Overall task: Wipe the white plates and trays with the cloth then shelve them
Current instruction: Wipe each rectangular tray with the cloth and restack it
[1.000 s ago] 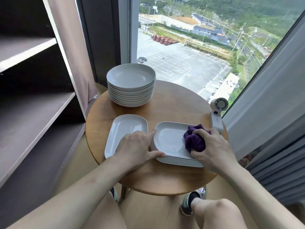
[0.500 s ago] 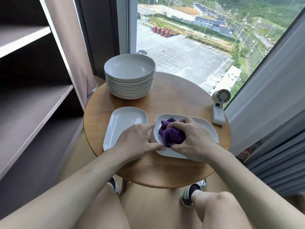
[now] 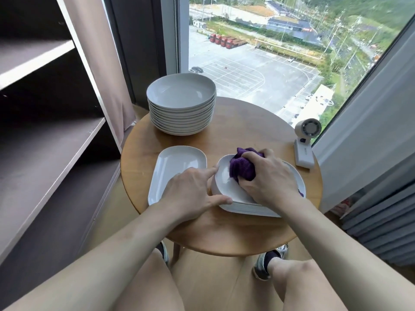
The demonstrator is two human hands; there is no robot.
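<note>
Early going, I'd judge: the right hand (image 3: 269,178) grips the purple cloth (image 3: 242,169) on the top tray (image 3: 225,184) of those piled on the table (image 3: 244,124), the left hand (image 3: 190,194), fingers straight, steadies its rim, the plates (image 3: 182,104) wait, and nothing looks shelved.

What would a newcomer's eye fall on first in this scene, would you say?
The purple cloth, bunched in the right hand on top of the tray stack at the near right of the round wooden table, stands out against all the white. The left hand steadies that stack's left edge with straight fingers. Behind, a tall stack of round plates sits at the table's far left.
</note>
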